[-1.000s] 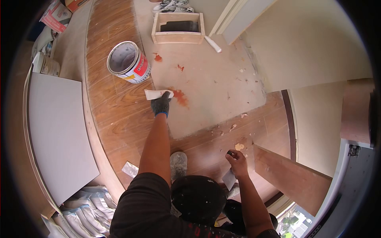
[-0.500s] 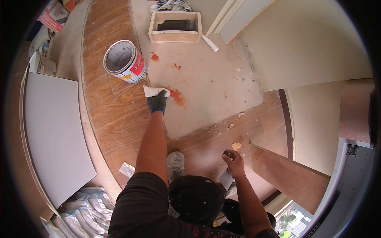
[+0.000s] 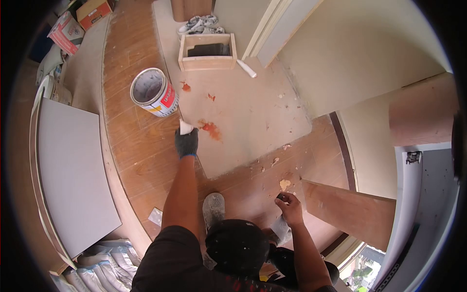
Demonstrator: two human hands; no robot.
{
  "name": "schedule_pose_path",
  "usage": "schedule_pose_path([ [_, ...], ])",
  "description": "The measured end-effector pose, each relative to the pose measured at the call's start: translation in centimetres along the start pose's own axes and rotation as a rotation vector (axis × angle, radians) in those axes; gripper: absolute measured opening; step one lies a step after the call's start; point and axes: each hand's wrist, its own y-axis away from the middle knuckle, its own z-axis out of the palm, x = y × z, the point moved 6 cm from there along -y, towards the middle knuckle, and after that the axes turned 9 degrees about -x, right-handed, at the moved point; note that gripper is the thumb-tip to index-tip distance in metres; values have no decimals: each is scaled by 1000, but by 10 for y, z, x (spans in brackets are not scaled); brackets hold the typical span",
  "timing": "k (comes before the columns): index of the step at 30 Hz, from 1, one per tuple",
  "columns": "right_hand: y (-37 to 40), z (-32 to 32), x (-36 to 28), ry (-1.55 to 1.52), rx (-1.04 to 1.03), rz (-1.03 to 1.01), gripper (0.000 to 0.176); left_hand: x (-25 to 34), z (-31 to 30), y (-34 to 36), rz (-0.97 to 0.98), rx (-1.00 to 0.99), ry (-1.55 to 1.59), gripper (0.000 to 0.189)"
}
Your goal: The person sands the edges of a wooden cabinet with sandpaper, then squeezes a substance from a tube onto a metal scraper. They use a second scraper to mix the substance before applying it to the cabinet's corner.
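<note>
My left hand [image 3: 187, 142], in a dark glove with a blue cuff edge, is closed around a white squeeze tube [image 3: 186, 127]. Part of the tube is hidden by the fingers. Right beside it, an orange-red smear [image 3: 211, 130] marks the pale floor panel. An open paint can [image 3: 154, 92] with a red and white label stands just beyond this hand, grey residue on its inner wall. My bare right hand [image 3: 290, 208] grips the dark handle of a scraper, whose flat metal blade [image 3: 280, 227] points down towards my body.
A wooden box [image 3: 206, 65] holding something dark stands farther off, with another white tube [image 3: 247, 69] beside it. Crumbs and a yellowish lump [image 3: 284, 184] lie on the wood floor. A white board [image 3: 78, 175] leans at left; a wooden board [image 3: 348, 209] stands at right.
The head view has shifted, so the scene sits lower. My left hand has drawn slightly back from the smear and turned the tube from sideways to pointing away. My right hand keeps its scraper.
</note>
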Motion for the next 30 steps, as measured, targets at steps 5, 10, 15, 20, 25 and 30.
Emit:
schedule_pose_path([
  [5,46,-30,-71,-19,65,-171,42,115,-39,93,-243,-327,984,40],
  [10,134,-38,-169,-472,25,-493,42,274,-100,224,-83,-755,1198,37],
  [15,231,-42,-238,-568,-27,-734,44,349,-141,321,152,-1005,1105,44],
  [20,298,-56,-244,-473,5,-916,46,379,-168,369,297,-1107,1094,37],
  [25,349,-57,-242,-189,182,-975,35,381,-171,397,251,-1179,1157,38],
  [30,352,-58,-236,-258,-46,-653,37,397,-193,412,499,-1178,1058,38],
])
